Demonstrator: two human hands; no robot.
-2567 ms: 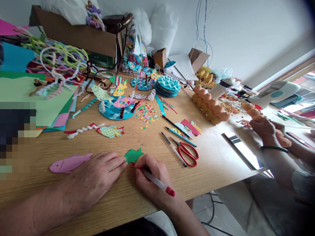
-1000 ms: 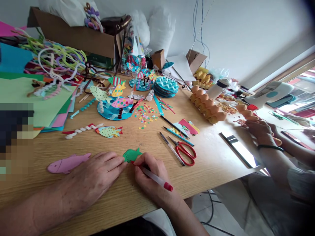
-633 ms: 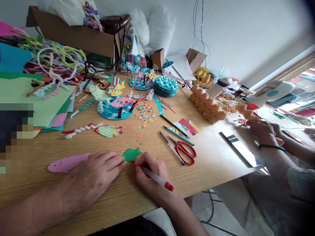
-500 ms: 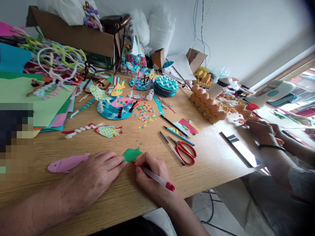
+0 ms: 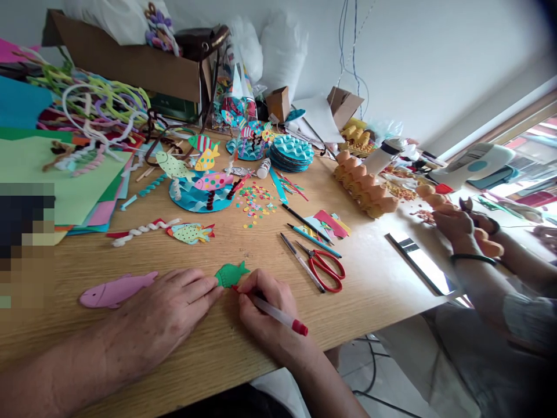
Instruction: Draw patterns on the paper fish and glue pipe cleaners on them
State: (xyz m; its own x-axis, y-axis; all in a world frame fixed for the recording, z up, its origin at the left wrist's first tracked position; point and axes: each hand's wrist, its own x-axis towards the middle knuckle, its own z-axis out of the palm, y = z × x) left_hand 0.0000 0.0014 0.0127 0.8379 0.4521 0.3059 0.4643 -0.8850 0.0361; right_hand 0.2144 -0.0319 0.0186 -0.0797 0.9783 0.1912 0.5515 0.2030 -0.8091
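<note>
A small green paper fish [image 5: 232,274] with pen lines on it lies flat on the table. My left hand [image 5: 167,307] rests flat with its fingers stretched out, the fingertips on the fish's left end. My right hand [image 5: 267,307] is closed around a red pen [image 5: 278,316] with a whitish barrel and red end, its tip at the fish's lower edge. To the left of my left hand lies a purple paper fish [image 5: 117,290]. A dotted yellow-green fish [image 5: 191,232] with red and orange fins lies farther back.
Red-handled scissors [image 5: 328,270], a pen [image 5: 302,261] and pencils lie to the right. Behind are a blue wavy base [image 5: 178,197] with paper fish, confetti [image 5: 255,203] and stacked blue discs [image 5: 291,154]. At far right, another person's hands [image 5: 456,226] work by egg cartons [image 5: 368,186] and a phone [image 5: 420,264].
My hands, the pen and the green fish hold nearly the same place. The view has shifted slightly. At right, the other person's hands have moved, and a dark-handled tool now shows there.
</note>
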